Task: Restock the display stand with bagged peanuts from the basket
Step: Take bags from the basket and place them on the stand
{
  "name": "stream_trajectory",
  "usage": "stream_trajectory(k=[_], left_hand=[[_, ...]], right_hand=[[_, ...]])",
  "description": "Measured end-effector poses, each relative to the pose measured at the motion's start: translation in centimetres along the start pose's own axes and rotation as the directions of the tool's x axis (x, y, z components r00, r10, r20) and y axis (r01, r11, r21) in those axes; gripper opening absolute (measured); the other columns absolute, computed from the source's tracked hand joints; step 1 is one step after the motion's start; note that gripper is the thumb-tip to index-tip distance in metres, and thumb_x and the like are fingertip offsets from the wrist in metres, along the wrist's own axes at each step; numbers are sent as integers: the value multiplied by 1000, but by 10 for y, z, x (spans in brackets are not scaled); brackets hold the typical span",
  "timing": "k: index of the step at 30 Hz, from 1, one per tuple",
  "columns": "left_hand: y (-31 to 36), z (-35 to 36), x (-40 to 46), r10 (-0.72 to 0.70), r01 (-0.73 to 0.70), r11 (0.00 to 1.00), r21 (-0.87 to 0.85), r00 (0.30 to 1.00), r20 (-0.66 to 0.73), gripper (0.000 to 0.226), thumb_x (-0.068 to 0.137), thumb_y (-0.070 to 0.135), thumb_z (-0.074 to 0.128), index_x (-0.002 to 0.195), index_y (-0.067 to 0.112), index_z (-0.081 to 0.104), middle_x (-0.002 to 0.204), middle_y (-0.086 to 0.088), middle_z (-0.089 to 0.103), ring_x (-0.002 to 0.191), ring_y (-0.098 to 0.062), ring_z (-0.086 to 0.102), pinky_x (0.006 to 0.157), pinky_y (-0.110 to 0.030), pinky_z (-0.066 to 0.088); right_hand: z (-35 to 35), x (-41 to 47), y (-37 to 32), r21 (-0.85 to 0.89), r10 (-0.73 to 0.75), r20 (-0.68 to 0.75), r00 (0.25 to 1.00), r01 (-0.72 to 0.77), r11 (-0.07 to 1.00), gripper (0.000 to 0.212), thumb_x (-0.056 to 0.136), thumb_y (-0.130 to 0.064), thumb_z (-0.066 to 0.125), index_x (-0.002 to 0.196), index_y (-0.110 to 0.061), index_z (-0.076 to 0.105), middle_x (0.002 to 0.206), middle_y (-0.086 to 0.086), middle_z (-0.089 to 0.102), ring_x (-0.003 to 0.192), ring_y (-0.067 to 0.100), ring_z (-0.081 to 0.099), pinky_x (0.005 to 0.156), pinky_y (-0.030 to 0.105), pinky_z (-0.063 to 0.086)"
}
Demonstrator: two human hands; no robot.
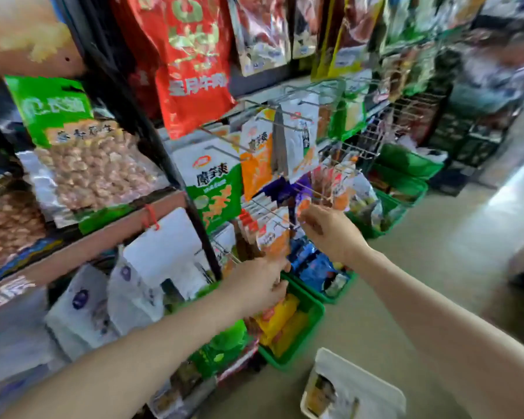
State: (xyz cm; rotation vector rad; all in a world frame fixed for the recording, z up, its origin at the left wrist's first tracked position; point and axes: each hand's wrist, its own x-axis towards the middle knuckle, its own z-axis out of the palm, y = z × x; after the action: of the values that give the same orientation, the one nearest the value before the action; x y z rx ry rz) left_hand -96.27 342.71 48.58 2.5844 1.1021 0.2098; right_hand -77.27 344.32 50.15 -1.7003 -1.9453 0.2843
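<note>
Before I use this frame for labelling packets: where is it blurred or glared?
Head view: far right background and top-left corner smear badly; glare whitens the floor at right; the wire display stand bends with wide-angle distortion; both hands, left and right, are softly blurred.

hands (297, 258) at hooks (273, 213), snack packets (274, 237)

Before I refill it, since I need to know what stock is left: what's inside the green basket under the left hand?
The green basket shows yellow and orange packets. The left hand covers its far end, and anything beneath the top packets is hidden.
</note>
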Motion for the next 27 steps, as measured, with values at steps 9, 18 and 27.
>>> stream_trajectory(k=[9, 18, 27], left_hand=[[55, 233, 67, -206, 257, 966, -14, 805, 557, 25, 90, 29, 47, 109, 15, 53, 111, -8, 62, 101, -29, 58, 80, -38, 49], [34, 454, 95, -310, 413, 909, 59, 574, 758, 22, 92, 24, 43, 110, 19, 54, 115, -3, 62, 100, -22, 59, 78, -32, 48], [-36, 678, 150, -236, 437, 898, -52, 579, 781, 22, 93, 22, 47, 111, 16, 58, 110, -2, 64, 94, -18, 60, 84, -35, 51]], right_hand=[[39, -189, 227, -27, 622, 394, 676, -668, 743, 15, 86, -11, 55, 89, -1, 65, 85, 19, 70, 77, 29, 64, 72, 37, 49], [198, -304, 374, -141, 774, 592, 224, -917, 374, 22, 87, -14, 43, 71, -16, 58, 89, 10, 66, 90, 30, 62, 71, 34, 45], [464, -379, 497, -204, 730, 674, 109, -923, 326, 36, 94, -24, 46, 125, -7, 49, 126, 15, 59, 111, 31, 57, 90, 38, 48]])
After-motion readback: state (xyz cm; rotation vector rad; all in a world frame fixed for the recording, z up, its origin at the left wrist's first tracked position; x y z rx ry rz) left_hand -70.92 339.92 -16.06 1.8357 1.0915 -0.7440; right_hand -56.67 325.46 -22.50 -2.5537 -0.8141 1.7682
